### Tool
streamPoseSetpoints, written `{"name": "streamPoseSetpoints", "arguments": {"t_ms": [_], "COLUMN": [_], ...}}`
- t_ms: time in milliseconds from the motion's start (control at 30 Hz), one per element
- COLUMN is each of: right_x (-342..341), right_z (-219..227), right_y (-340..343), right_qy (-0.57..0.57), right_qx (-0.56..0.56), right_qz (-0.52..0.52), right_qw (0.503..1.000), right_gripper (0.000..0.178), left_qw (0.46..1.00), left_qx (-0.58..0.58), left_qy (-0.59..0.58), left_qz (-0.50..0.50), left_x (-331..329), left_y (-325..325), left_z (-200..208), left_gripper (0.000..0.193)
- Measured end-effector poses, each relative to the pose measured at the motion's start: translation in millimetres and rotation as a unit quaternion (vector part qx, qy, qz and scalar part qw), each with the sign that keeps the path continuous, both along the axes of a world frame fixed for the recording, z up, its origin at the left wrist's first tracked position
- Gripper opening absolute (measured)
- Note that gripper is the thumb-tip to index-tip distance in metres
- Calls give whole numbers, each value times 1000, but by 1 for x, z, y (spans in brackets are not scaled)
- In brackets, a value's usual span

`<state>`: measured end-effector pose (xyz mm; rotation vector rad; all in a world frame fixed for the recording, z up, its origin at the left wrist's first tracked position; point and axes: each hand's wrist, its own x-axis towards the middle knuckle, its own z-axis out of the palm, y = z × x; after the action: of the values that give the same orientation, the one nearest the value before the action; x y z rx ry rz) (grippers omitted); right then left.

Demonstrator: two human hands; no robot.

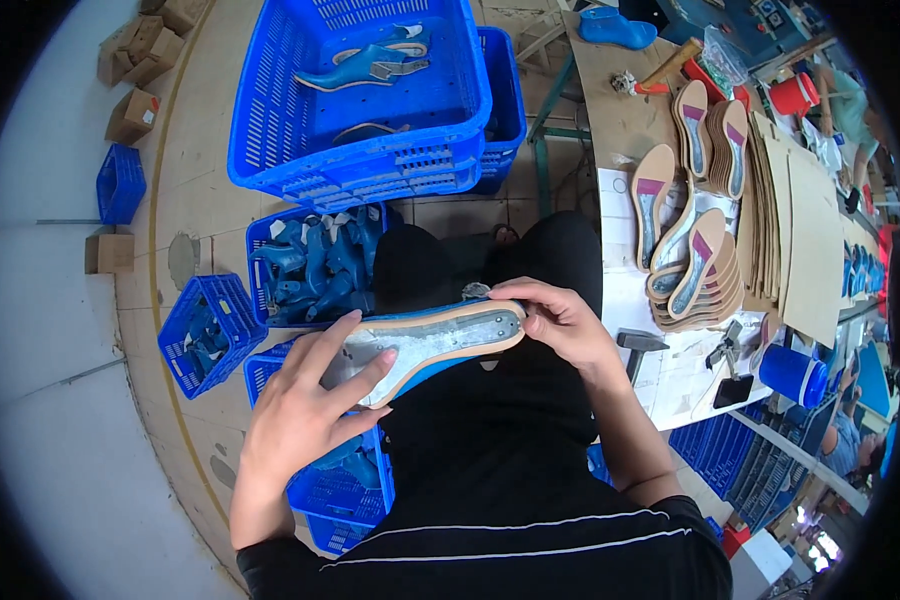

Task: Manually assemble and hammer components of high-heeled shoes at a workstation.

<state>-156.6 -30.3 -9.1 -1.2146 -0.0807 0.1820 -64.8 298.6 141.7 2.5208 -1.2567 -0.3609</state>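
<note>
A blue shoe last with a tan-edged insole [435,338] on its upturned bottom lies across both hands above my lap. The insole's middle is silvery grey, with small dark dots near the heel. My left hand [305,405] is closed around the wide toe end, fingers spread over the grey surface. At the narrow heel end, my right hand [568,325] pinches the edge between thumb and fingers. A small pale scrap [476,291] shows beside the right fingertips. Most of the last's blue body is hidden under the insole.
Blue crates [360,165] stand ahead of me, one holding a few lasts with insoles. Lower crates at left hold many blue lasts [315,265]. On the right-hand table [625,140] lie stacked insoles [705,265], a hammer [640,342], cardboard sheets [805,240] and a blue container [793,375].
</note>
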Motion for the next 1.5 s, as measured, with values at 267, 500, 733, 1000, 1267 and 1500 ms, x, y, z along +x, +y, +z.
{"name": "streamPoseSetpoints", "arguments": {"t_ms": [267,500,733,1000,1267,1500], "right_x": [0,1,0,2,2,3], "right_z": [-7,-6,-2,-4,-2,-8], "right_y": [-3,1,4,5,0,-4], "right_qy": [10,2,39,60,89,93], "right_qx": [4,27,51,59,66,60], "right_qz": [10,-1,-11,-22,-12,14], "right_qw": [1000,1000,998,996,994,994], "right_gripper": [45,49,56,62,54,45], "left_qw": [1000,1000,999,999,999,999], "left_qx": [-3,-18,-21,-20,13,13], "left_qy": [0,14,21,39,29,32], "left_qz": [8,4,18,23,1,3], "left_x": [0,5,6,6,6,6], "left_y": [1,1,-3,-2,0,0], "left_z": [0,2,5,9,9,9], "left_gripper": [69,72,71,70,69,72]}}
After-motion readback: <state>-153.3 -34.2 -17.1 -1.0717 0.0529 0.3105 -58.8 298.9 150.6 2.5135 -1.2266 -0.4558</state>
